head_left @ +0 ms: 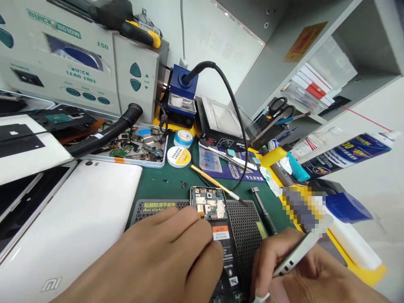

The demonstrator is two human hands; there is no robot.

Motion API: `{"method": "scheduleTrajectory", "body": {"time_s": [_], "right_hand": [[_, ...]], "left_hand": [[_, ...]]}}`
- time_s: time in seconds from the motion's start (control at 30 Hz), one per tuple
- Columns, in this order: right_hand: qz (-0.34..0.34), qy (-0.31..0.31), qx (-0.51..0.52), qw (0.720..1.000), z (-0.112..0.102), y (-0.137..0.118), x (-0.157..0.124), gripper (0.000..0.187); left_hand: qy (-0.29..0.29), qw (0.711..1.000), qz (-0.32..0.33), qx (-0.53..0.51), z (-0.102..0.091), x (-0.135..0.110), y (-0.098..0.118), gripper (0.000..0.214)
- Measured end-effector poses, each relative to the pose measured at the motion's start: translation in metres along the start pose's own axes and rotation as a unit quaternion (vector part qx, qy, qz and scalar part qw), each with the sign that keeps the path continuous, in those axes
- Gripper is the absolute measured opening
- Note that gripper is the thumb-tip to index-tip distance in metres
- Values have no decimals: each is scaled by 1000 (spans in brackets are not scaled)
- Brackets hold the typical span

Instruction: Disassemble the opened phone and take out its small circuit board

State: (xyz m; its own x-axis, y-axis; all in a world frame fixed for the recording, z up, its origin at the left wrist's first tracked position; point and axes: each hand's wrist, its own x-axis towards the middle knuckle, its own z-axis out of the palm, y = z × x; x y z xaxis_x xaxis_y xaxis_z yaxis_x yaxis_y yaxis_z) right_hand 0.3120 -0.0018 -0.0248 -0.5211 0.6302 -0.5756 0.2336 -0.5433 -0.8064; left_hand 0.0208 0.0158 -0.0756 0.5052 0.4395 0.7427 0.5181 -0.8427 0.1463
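Opened phone (226, 244): likely light, fragile; hold by sides. Left hand (170, 252) curled, grip cannot be told; right hand (318, 271) grasping pale slotted piece (300, 252).

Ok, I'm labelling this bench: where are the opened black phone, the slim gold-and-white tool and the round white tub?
Opened black phone (227, 249): head view, on its black battery.
Slim gold-and-white tool (214, 182): head view, on its gold shaft.
Round white tub (179, 156): head view, on its labelled top.
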Motion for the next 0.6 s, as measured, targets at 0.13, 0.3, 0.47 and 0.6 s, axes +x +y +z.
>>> {"method": "scheduleTrajectory", "body": {"time_s": [0.13,0.3,0.47,0.6], "right_hand": [[7,4,-13,1000,2,-8,2,23],[2,-3,-25,1000,7,-18,4,20],[-21,13,-49,998,7,-10,0,14],[-43,5,-73,996,7,-5,-5,17]], "left_hand": [[-2,1000,8,3,-1,1,-1,18],[27,1000,-1,8,1,3,-3,19],[17,1000,7,12,0,6,-3,20],[9,1000,13,14,-3,5,-3,19]]}}
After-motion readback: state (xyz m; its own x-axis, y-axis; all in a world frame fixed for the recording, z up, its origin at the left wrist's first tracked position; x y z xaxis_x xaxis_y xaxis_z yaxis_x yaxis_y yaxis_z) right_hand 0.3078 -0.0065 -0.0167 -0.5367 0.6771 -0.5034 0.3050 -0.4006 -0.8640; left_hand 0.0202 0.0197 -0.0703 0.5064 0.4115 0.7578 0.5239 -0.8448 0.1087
